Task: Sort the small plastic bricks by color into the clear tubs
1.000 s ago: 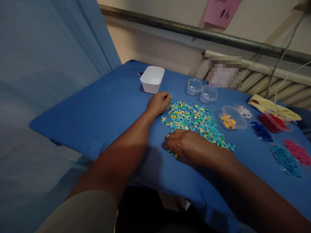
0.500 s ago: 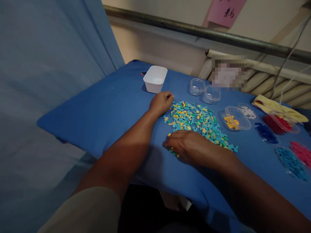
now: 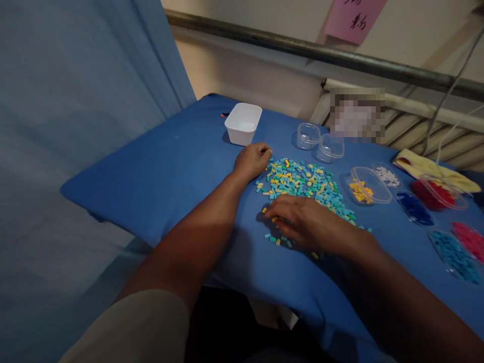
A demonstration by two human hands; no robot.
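Note:
A spread of small toy bricks (image 3: 298, 179), in turquoise, green, yellow and cream, covers part of the blue table. My left hand (image 3: 254, 161) rests at its left edge with curled fingers; whatever lies inside them is hidden. Over the near side of the spread is my right hand (image 3: 306, 222), its fingers bent toward the thumb. A yellow brick (image 3: 276, 220) shows between thumb and fingers, and another yellow brick (image 3: 264, 210) lies by the fingertips. A few loose green and cream bricks (image 3: 273, 239) lie just below this hand.
A white tub (image 3: 242, 133) stands beyond my left hand. Two clear cups (image 3: 308, 136) are at the back. To the right, clear containers hold yellow pieces (image 3: 361, 192), white, dark blue, red, turquoise and pink ones. A yellow cloth (image 3: 431, 169) lies near the radiator (image 3: 416, 131).
My right hand has moved slightly up and right, uncovering several loose bricks beneath it. The left hand stays in place, and the view has shifted a little.

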